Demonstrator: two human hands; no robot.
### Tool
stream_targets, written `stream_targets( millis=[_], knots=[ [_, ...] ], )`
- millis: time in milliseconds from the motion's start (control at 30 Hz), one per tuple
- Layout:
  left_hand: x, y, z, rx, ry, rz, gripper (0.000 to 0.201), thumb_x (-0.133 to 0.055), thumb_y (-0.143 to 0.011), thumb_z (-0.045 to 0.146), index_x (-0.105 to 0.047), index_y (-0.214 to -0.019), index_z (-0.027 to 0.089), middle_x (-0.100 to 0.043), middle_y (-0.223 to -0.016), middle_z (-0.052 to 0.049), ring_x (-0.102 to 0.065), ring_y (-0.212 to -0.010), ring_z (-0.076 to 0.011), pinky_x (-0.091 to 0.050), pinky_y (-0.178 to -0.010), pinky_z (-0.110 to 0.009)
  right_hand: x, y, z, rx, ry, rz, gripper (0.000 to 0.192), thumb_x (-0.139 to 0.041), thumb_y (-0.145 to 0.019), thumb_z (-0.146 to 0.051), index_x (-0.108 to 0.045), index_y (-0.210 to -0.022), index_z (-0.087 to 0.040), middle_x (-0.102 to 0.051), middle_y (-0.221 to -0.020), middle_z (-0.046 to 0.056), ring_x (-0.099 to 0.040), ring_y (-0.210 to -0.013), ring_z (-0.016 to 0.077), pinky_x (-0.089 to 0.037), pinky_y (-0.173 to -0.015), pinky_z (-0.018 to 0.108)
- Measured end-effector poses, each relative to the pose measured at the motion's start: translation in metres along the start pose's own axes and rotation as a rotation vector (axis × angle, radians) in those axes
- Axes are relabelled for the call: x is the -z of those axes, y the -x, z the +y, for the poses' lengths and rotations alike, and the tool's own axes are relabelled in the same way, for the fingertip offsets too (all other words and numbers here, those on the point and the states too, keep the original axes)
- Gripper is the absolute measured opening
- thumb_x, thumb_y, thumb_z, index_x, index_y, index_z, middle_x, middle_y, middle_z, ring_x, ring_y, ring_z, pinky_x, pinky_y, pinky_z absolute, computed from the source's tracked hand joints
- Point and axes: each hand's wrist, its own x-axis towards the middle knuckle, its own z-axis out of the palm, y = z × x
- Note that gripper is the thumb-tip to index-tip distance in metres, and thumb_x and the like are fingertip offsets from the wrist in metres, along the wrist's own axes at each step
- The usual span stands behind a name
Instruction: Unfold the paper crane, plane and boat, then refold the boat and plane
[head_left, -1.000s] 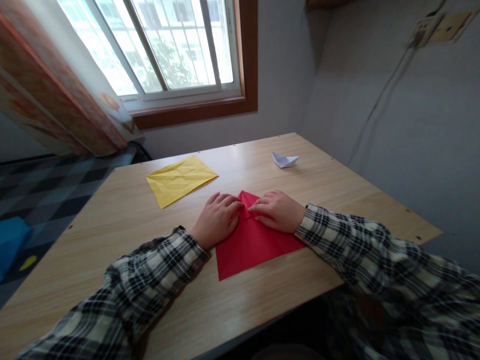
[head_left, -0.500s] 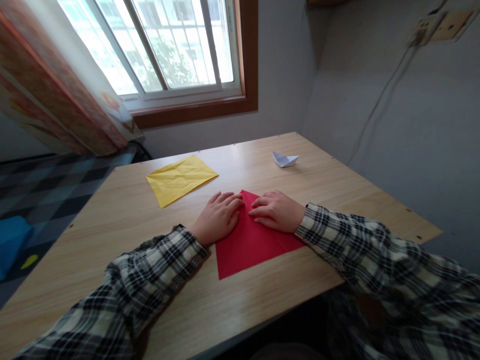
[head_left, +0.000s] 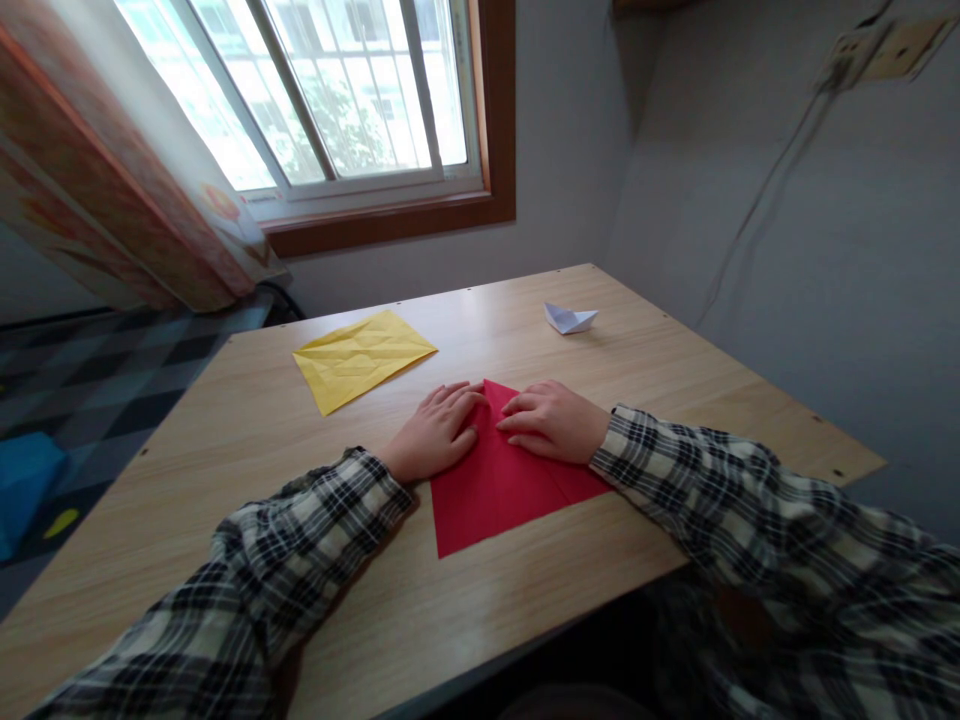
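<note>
A red paper sheet lies folded to a point on the wooden table in front of me. My left hand rests flat on its left edge, fingers pressing near the tip. My right hand lies flat on the right side of the fold, fingertips close to the same tip. Both hands press the paper down and neither grips it. My sleeves are plaid.
A creased yellow paper sheet lies at the back left of the table. A small white folded paper boat sits at the back right. Behind are a window, a curtain and a grey wall; the table's front edge is near me.
The small raised flap under my fingertips at the red paper's tip has been pressed flat. My left hand has slid a little toward the tip; the right hand barely moved.
</note>
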Motion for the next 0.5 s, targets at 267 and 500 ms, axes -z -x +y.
stream_targets(
  millis=[267, 500],
  knots=[
    [0.008, -0.007, -0.008, -0.022, 0.101, 0.107, 0.026, -0.042, -0.098, 0.027, -0.063, -0.112, 0.02, -0.069, -0.119, -0.009, -0.062, -0.115, -0.0223, -0.049, -0.102, -0.044, -0.001, 0.0, 0.0, 0.006, 0.002, 0.012, 0.025, -0.055, -0.097, -0.033, -0.074, -0.11, -0.023, -0.072, -0.113, 0.009, -0.063, -0.1, 0.0229, -0.042, -0.087, 0.039],
    [-0.001, -0.009, -0.011, -0.076, 0.042, 0.147, 0.025, -0.043, -0.096, 0.019, -0.063, -0.112, 0.02, -0.069, -0.118, -0.009, -0.061, -0.113, -0.0218, -0.05, -0.101, -0.044, -0.001, 0.0, 0.0, 0.018, 0.0, 0.014, 0.025, -0.055, -0.097, -0.032, -0.075, -0.11, -0.023, -0.073, -0.111, 0.01, -0.063, -0.098, 0.0226, -0.043, -0.087, 0.039]
  ],
)
